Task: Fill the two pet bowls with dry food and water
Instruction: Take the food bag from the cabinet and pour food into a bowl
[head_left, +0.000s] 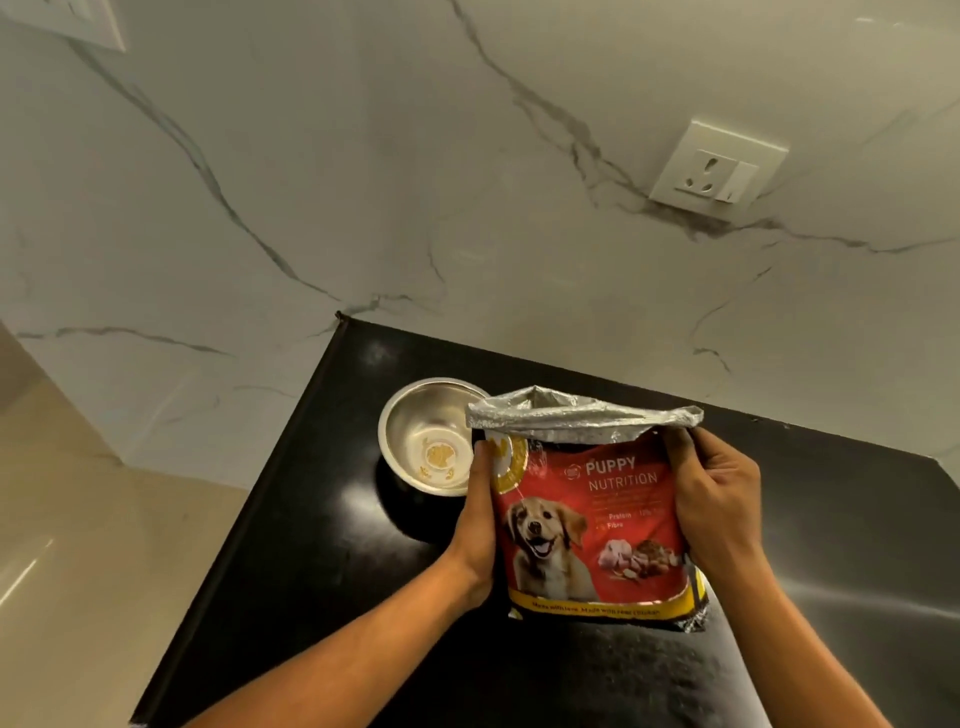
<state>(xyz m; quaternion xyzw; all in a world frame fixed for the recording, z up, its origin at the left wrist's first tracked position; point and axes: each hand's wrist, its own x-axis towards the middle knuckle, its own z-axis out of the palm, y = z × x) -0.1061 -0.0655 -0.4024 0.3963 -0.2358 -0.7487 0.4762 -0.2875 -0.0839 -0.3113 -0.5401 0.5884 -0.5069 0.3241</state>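
A red bag of puppy food (587, 525) stands upright on the black counter, its silver foil top open. My left hand (475, 514) grips the bag's left edge and my right hand (714, 499) grips its upper right corner. A steel pet bowl (415, 431) sits just left of and behind the bag, partly hidden by the foil top. The bowl holds no food; only a reflection shows in its bottom. A second bowl is not in view.
The black counter (322, 519) ends at a left edge with a beige floor (78, 545) below. A marble wall (363, 182) rises behind, with a white socket (719, 163) at the upper right.
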